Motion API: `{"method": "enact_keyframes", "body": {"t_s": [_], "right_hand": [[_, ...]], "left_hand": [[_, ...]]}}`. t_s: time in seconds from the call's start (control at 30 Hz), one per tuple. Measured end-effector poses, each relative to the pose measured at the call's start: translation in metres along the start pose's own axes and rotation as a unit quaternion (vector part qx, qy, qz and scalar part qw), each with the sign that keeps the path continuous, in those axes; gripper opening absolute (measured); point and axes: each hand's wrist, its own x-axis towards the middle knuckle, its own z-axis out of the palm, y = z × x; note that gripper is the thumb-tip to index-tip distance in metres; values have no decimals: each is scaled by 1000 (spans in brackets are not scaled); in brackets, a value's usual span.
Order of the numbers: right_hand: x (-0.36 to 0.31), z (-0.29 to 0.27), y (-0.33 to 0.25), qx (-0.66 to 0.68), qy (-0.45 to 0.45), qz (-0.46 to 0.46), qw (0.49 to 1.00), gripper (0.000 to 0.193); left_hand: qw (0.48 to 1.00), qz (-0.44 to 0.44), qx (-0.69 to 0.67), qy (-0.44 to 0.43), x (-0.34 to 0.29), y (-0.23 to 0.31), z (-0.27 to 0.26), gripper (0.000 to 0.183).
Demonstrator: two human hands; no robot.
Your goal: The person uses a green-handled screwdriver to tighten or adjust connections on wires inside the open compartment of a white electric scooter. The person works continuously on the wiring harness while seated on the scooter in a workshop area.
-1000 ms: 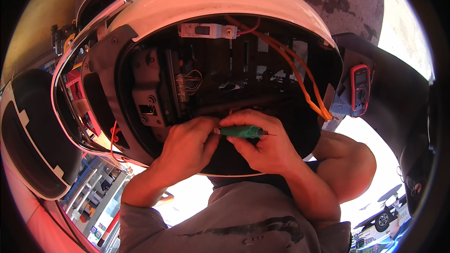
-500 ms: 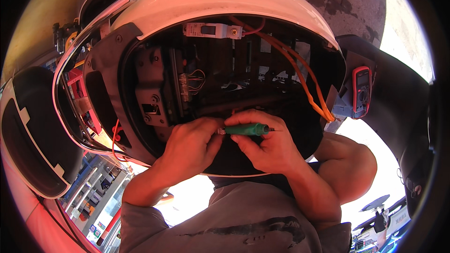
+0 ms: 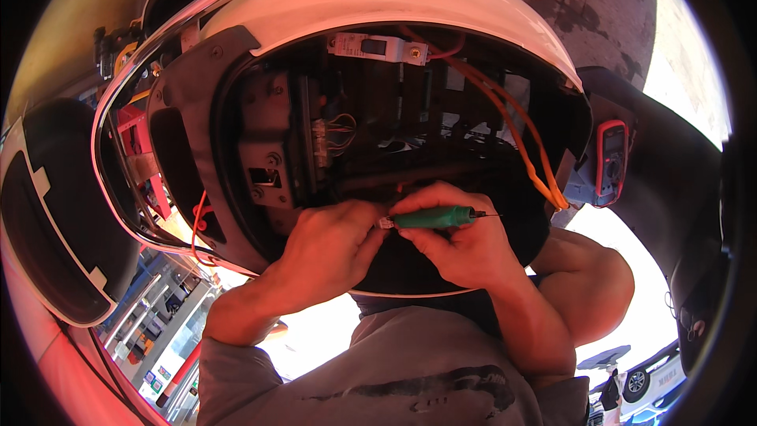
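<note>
My right hand (image 3: pixel 461 241) grips a green pen-shaped tool (image 3: pixel 436 218) with a thin metal tip pointing right. My left hand (image 3: pixel 331 241) pinches a small white connector (image 3: pixel 385 222) against the tool's left end. Both hands work at the lower rim of an open scooter body (image 3: pixel 378 0), a white shell with a dark cavity. Inside the cavity sit a white breaker-like block (image 3: pixel 377 48), a bundle of thin coloured wires (image 3: pixel 335 132) and orange cables (image 3: pixel 516 138) running down to the right.
A red-and-black multimeter (image 3: pixel 611 162) rests on the dark seat (image 3: pixel 670 181) at the right. A chrome rail (image 3: pixel 126 95) curves around the left of the shell, beside a black panel (image 3: pixel 47 213). A shop front and parked vehicles lie below.
Both hands and the green tool stay together at the cavity's lower rim; the view has shifted slightly, and the fingers have adjusted a little around the connector.
</note>
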Motion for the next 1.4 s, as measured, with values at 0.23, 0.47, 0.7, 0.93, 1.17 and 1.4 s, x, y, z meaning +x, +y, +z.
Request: {"method": "enact_keyframes", "body": {"t_s": [0.23, 0.47, 0.7, 0.93, 1.17, 1.4], "right_hand": [[3, 1, 5, -59, -15, -50, 997, 22], [8, 7, 14, 36, 8, 63, 997, 18], [18, 2, 23, -47, 7, 113, 992, 23], [23, 1, 22, 17, 33, 139, 990, 25], [27, -5, 26, 2, 1, 137, 991, 25], [41, -7, 40, 15, -27, 171, 985, 23]], "left_hand": [[998, 3, 50, -30, 0, -1, -2, 17], [1000, 15, 19, 6, 6, 4, 2, 13], [999, -26, 19, -2, 3, -4, 8, 25], [993, 6, 112, 23, 5, -9, 16, 12], [991, -36, 122, 32, 10, -6, 18, 19], [981, -65, 180, 12, 13, -17, 25, 20]]}}
